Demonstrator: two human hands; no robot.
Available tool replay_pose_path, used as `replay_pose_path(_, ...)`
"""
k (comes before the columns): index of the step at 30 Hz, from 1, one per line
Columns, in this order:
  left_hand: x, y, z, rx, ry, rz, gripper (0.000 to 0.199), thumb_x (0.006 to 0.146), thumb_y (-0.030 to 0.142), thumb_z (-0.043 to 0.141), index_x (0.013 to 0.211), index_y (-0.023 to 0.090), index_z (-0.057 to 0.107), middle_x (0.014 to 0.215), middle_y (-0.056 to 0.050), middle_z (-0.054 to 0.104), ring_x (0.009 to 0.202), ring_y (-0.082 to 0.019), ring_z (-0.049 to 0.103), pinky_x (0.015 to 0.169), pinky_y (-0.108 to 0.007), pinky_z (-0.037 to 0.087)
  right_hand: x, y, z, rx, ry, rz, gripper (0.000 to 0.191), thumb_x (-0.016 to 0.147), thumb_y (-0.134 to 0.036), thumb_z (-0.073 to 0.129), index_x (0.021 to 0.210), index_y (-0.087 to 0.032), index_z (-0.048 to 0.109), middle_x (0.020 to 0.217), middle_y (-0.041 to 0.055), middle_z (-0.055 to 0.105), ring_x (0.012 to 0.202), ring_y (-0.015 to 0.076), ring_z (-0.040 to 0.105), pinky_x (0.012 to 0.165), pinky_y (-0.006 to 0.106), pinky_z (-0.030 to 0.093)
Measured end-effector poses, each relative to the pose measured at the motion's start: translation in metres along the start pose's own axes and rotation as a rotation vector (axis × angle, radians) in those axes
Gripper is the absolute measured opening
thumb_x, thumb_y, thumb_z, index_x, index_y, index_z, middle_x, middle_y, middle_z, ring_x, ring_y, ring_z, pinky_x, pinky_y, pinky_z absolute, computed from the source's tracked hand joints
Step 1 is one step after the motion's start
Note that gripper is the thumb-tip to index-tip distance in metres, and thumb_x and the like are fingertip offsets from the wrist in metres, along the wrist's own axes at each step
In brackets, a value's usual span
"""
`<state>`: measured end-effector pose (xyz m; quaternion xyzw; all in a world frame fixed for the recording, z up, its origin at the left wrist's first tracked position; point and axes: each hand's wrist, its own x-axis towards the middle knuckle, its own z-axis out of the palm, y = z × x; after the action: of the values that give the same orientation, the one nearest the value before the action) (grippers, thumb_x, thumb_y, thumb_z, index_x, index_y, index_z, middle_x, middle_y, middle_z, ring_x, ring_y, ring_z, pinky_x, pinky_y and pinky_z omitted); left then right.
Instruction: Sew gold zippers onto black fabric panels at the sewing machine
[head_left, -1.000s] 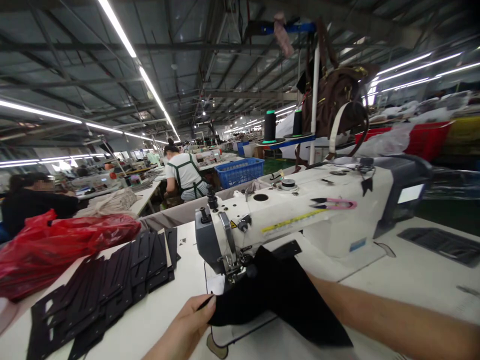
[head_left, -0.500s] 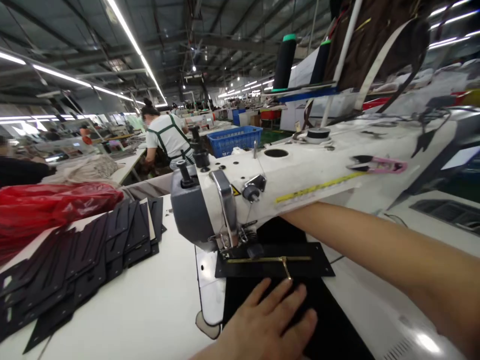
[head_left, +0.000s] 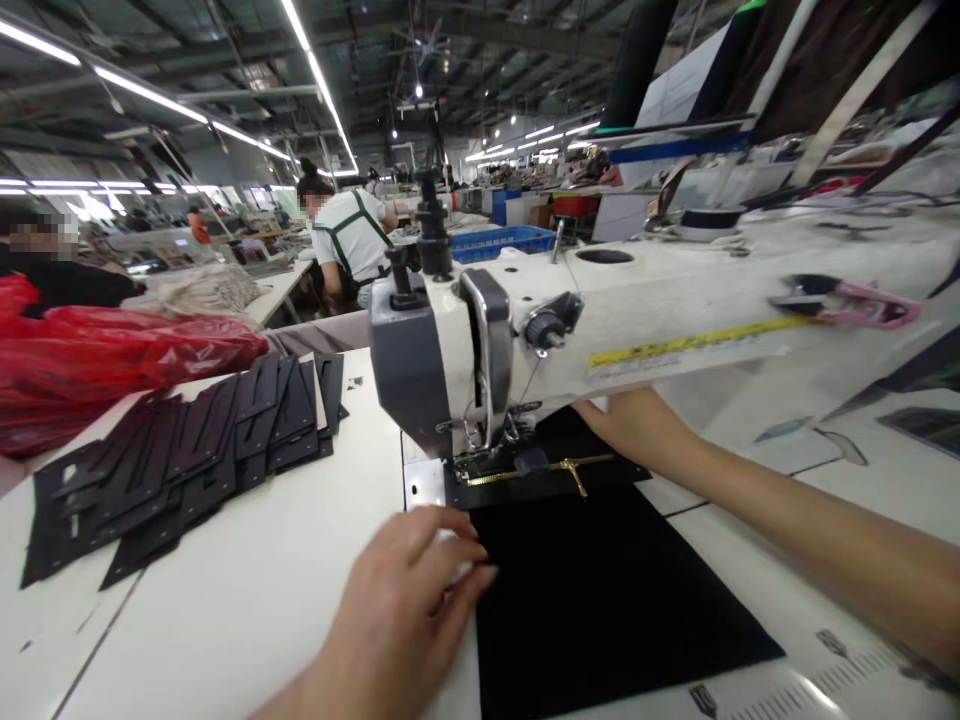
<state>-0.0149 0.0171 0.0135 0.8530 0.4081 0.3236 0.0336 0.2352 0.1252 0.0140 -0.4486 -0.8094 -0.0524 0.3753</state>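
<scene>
Under the needle and presser foot of a white sewing machine point(head_left: 517, 340) lies a black strip with a gold zipper point(head_left: 592, 463), its pull pointing toward me. A larger black fabric piece point(head_left: 600, 600) spreads from beneath the strip over the table. My left hand point(head_left: 412, 580) is at this fabric's left edge, fingers curled and closed, thumb and fingertips pinching the edge. My right hand point(head_left: 619, 425) reaches beneath the machine's arm from the right, by the black material behind the zipper strip. Its fingers are mostly hidden by the machine.
Overlapping black slotted pieces point(head_left: 202, 450) lie on the white table at left, beside a red plastic bag point(head_left: 142, 350). Pink-handled thread snips point(head_left: 855, 302) rest on the machine arm. Beyond are a blue crate point(head_left: 502, 242) and a co-worker in a white shirt point(head_left: 352, 235).
My left hand has moved left from lying spread on the fabric to its left edge, with fingers now curled. The zipper strip sits farther under the machine. The view has shifted.
</scene>
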Motion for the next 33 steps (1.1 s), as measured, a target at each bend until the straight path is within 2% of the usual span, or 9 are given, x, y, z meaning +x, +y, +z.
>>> replay_pose_path(2, -0.002, -0.020, -0.005, 0.205, 0.038, 0.014, 0.023, 0.086, 0.025, 0.050, 0.103, 0.014, 0.060, 0.106, -0.014, 0.063, 0.093, -0.026, 0.062, 0.076, -0.043, 0.053, -0.016, -0.014, -0.011, 0.022, -0.051, -0.084, 0.015, 0.088, -0.019, 0.048, 0.085, -0.015, 0.062, 0.085, 0.0071, 0.063, 0.080, 0.0193, 0.058, 0.075, 0.037, 0.047)
replay_pose_path(5, 0.001, -0.039, 0.002, 0.268, -0.024, 0.106, 0.023, 0.088, 0.021, 0.047, 0.103, 0.012, 0.061, 0.107, -0.014, 0.064, 0.100, -0.027, 0.060, 0.087, -0.047, 0.050, -0.033, -0.049, -0.015, 0.072, -0.170, -0.311, 0.022, 0.087, -0.009, 0.042, 0.096, -0.013, 0.061, 0.091, 0.0089, 0.064, 0.087, 0.0208, 0.056, 0.079, 0.038, 0.046)
replay_pose_path(7, 0.003, -0.040, 0.010, 0.271, -0.033, 0.129, 0.022, 0.089, 0.018, 0.044, 0.097, 0.013, 0.063, 0.104, -0.012, 0.066, 0.100, -0.025, 0.061, 0.088, -0.045, 0.050, -0.035, -0.070, -0.004, 0.077, -0.206, -0.341, 0.024, 0.086, -0.007, 0.042, 0.100, -0.010, 0.061, 0.099, 0.0117, 0.063, 0.094, 0.0233, 0.055, 0.083, 0.040, 0.046)
replay_pose_path(9, 0.005, -0.037, 0.014, 0.286, -0.010, 0.132, 0.022, 0.089, 0.016, 0.043, 0.095, 0.013, 0.064, 0.102, -0.011, 0.067, 0.097, -0.023, 0.062, 0.086, -0.042, 0.052, -0.031, -0.081, 0.012, 0.099, -0.237, -0.295, 0.022, 0.085, -0.010, 0.045, 0.099, -0.009, 0.061, 0.102, 0.0135, 0.063, 0.097, 0.0249, 0.055, 0.084, 0.041, 0.046)
replay_pose_path(12, 0.006, -0.033, 0.016, 0.295, 0.017, 0.151, 0.024, 0.089, 0.015, 0.041, 0.093, 0.012, 0.064, 0.099, -0.012, 0.068, 0.094, -0.023, 0.064, 0.083, -0.041, 0.054, -0.025, -0.080, 0.032, 0.148, -0.281, -0.282, 0.022, 0.086, -0.010, 0.044, 0.099, -0.008, 0.061, 0.104, 0.0140, 0.063, 0.100, 0.0248, 0.056, 0.085, 0.041, 0.047)
replay_pose_path(14, 0.006, -0.032, 0.016, 0.296, 0.016, 0.165, 0.025, 0.090, 0.015, 0.040, 0.092, 0.011, 0.064, 0.098, -0.012, 0.068, 0.094, -0.023, 0.064, 0.083, -0.040, 0.054, -0.024, -0.076, 0.036, 0.173, -0.289, -0.310, 0.023, 0.086, -0.009, 0.043, 0.099, -0.008, 0.061, 0.105, 0.0136, 0.063, 0.100, 0.0241, 0.057, 0.084, 0.039, 0.048)
replay_pose_path(19, 0.007, -0.033, 0.015, 0.346, -0.030, 0.198, 0.027, 0.086, 0.010, 0.038, 0.094, 0.008, 0.063, 0.099, -0.016, 0.067, 0.095, -0.026, 0.063, 0.082, -0.042, 0.053, -0.021, -0.070, 0.031, 0.228, -0.292, -0.378, 0.027, 0.086, -0.008, 0.039, 0.103, -0.007, 0.060, 0.107, 0.0134, 0.063, 0.098, 0.0218, 0.059, 0.083, 0.034, 0.051)
replay_pose_path(24, 0.009, -0.032, 0.015, 0.377, -0.053, 0.208, 0.027, 0.083, 0.007, 0.038, 0.092, 0.007, 0.063, 0.099, -0.017, 0.066, 0.095, -0.026, 0.062, 0.083, -0.042, 0.053, -0.022, -0.069, 0.032, 0.246, -0.291, -0.357, 0.026, 0.087, -0.010, 0.040, 0.100, -0.009, 0.062, 0.108, 0.0136, 0.062, 0.102, 0.0229, 0.058, 0.087, 0.036, 0.049)
replay_pose_path(33, 0.010, -0.034, 0.015, 0.420, -0.070, 0.225, 0.023, 0.087, 0.012, 0.040, 0.092, 0.009, 0.062, 0.100, -0.016, 0.066, 0.097, -0.025, 0.062, 0.085, -0.041, 0.051, -0.021, -0.069, 0.032, 0.269, -0.312, -0.356, 0.027, 0.085, -0.009, 0.041, 0.103, -0.008, 0.061, 0.104, 0.0147, 0.063, 0.103, 0.0237, 0.057, 0.089, 0.037, 0.047)
